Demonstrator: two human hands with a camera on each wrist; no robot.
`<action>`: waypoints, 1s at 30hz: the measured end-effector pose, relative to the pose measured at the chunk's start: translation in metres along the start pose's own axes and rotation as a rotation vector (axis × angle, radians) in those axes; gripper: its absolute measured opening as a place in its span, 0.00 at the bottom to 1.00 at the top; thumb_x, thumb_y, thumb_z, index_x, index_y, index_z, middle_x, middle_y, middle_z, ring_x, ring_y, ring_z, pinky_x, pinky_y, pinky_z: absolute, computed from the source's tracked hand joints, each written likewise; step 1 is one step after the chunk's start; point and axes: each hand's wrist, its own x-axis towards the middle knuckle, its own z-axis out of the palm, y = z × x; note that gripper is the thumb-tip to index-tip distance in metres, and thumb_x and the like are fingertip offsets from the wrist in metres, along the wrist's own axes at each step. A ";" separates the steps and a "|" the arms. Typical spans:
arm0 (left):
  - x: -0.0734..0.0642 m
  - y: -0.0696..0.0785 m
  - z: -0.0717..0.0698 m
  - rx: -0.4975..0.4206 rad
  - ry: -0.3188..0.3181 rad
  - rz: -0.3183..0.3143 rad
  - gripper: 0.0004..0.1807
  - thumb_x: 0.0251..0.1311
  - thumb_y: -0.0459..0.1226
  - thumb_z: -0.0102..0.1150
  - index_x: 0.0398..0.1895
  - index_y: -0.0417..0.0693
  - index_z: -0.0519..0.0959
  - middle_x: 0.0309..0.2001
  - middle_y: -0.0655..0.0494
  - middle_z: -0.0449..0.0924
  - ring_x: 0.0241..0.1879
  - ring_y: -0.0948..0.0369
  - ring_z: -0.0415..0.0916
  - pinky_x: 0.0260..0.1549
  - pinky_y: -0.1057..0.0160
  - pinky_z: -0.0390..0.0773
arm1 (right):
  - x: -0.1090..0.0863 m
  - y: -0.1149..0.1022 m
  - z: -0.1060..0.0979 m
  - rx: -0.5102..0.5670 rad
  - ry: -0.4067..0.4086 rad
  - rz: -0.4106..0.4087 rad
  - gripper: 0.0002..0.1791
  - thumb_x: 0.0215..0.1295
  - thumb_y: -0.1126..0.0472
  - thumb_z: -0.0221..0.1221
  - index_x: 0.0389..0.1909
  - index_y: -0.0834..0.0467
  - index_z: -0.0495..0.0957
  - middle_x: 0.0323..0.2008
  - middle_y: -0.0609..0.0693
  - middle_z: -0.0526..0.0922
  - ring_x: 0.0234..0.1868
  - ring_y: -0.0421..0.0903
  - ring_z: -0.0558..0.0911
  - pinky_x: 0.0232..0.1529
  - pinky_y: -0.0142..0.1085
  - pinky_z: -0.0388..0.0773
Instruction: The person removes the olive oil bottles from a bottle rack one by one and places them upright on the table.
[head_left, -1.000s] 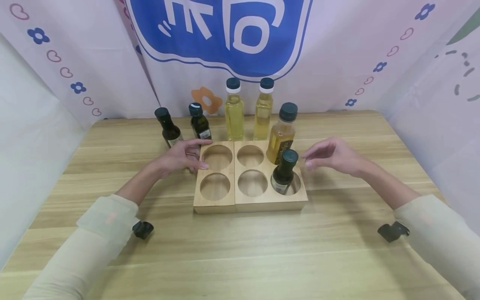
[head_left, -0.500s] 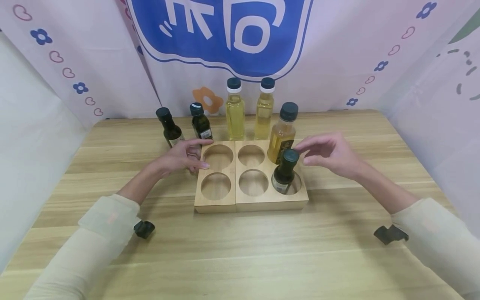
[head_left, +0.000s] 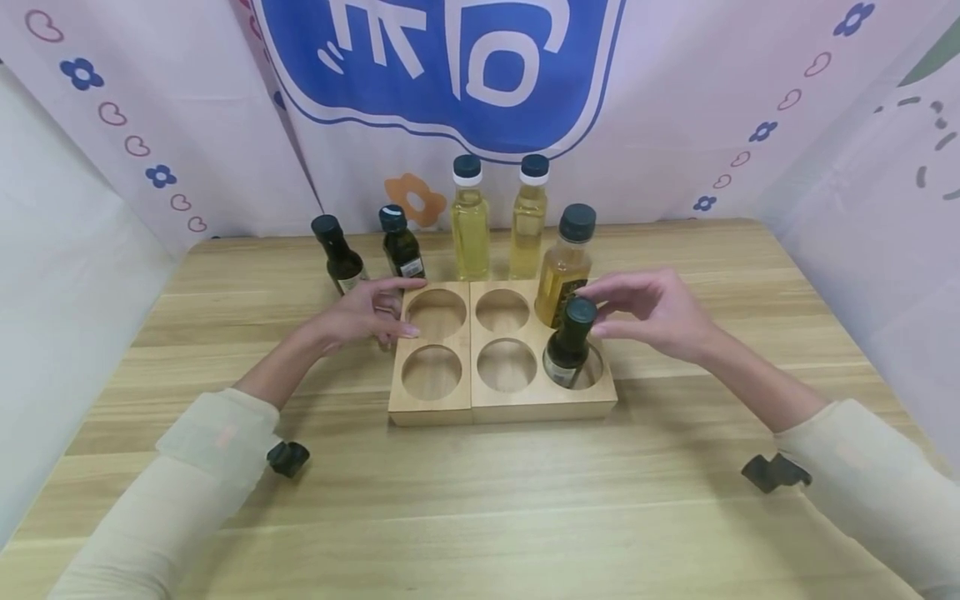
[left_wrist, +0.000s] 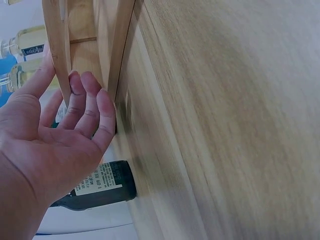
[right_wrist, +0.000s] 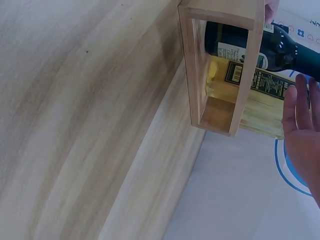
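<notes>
In the head view my left hand [head_left: 360, 312] holds the left end of a two-row wooden bottle rack [head_left: 431, 408]. The left wrist view shows fingers [left_wrist: 102, 117] at its open side. My right hand [head_left: 652, 312] is beside a dark green glass bottle [head_left: 567, 354] with a black cap, its index fingertip behind the cap and its thumb just to the right. This bottle leans in the front right hole. Behind it, an amber oil bottle [head_left: 562, 271] stands in the back right hole. In the right wrist view, the hand [right_wrist: 305, 125] has nearly straight fingers close to the bottle neck.
Two pale yellow oil bottles, one on the left [head_left: 470, 233] and one on the right [head_left: 527, 229], stand behind the rack. Two dark bottles, one far left [head_left: 342, 258] and one nearer [head_left: 402, 250], stand beyond my left hand. A printed cloth [head_left: 637, 150] hangs behind the table [head_left: 487, 508].
My right hand has moved left from beside the rack to the dark bottle's cap. The left hand, rack and bottles stay in place.
</notes>
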 end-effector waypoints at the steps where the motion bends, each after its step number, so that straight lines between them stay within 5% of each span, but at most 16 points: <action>1: 0.000 0.000 0.000 0.000 0.000 -0.001 0.44 0.61 0.27 0.71 0.80 0.45 0.62 0.27 0.52 0.74 0.26 0.58 0.78 0.25 0.63 0.82 | 0.000 0.001 0.001 0.005 0.000 -0.002 0.27 0.51 0.84 0.68 0.51 0.60 0.87 0.48 0.49 0.90 0.43 0.46 0.89 0.50 0.35 0.87; 15: 0.001 0.000 0.000 0.007 0.008 -0.004 0.44 0.61 0.27 0.71 0.79 0.45 0.63 0.28 0.52 0.75 0.26 0.57 0.77 0.25 0.62 0.82 | 0.005 0.006 0.007 0.034 0.004 -0.033 0.23 0.51 0.83 0.71 0.51 0.74 0.83 0.47 0.49 0.90 0.46 0.44 0.89 0.53 0.36 0.86; 30: 0.001 0.001 0.000 0.004 0.002 -0.002 0.43 0.61 0.27 0.71 0.79 0.45 0.63 0.27 0.54 0.74 0.26 0.58 0.77 0.25 0.63 0.81 | 0.005 0.003 0.007 0.020 0.010 -0.045 0.21 0.53 0.82 0.71 0.48 0.65 0.88 0.47 0.52 0.90 0.45 0.46 0.90 0.51 0.38 0.87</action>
